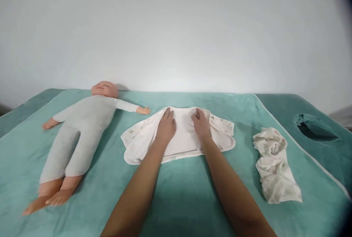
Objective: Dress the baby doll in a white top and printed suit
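A small white baby shirt (184, 138) with a print showing on its sleeves lies spread on the green cover, its front flaps folded outward and the plain inside facing up. On its left part rests my left hand (166, 125), fingers stretched out flat against the cloth near the neckline. My right hand (201, 124) is at the right side of the neckline, fingers bent and closed on the shirt's fabric; its fingertips are partly hidden. A baby doll (82, 119) in a pale whole-body suit lies on its back to the left, one hand close to the shirt's left sleeve.
A crumpled printed cloth garment (276, 167) lies to the right on the green cover (181, 200). Farther right, a dark oval opening (316, 130) shows in the darker green surface. A pale wall (176, 32) rises behind the back edge.
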Demonstrator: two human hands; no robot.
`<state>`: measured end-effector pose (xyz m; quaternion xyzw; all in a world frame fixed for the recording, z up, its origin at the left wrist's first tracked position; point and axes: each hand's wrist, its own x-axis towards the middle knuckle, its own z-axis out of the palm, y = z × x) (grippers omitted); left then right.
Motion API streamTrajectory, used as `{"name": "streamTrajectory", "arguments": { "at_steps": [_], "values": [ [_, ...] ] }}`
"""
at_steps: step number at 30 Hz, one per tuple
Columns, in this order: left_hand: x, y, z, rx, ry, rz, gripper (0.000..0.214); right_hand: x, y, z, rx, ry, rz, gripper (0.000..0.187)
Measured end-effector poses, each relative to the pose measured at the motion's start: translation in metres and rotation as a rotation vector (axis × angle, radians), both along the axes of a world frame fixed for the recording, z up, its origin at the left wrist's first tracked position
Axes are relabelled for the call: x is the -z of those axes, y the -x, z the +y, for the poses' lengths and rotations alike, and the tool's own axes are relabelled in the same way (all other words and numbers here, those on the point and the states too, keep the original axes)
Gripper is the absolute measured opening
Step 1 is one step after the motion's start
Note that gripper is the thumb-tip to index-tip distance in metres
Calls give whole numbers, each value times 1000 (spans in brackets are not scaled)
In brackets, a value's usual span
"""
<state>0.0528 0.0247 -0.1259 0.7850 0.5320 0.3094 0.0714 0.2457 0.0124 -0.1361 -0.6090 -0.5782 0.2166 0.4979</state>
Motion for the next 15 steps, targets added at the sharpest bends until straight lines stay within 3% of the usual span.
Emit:
{"name": "streamTrajectory", "arguments": {
  "at_steps": [3,8,15],
  "values": [
    [-6,1,-4,9,-38,40,49,-8,9,-6,28,26,-198,53],
    [-16,5,-2,16,19,93,52,-12,18,-14,-66,102,-422,60],
    [2,16,6,53,91,177,55,-5,13,-10,-126,219,-541,60]
  ]
}}
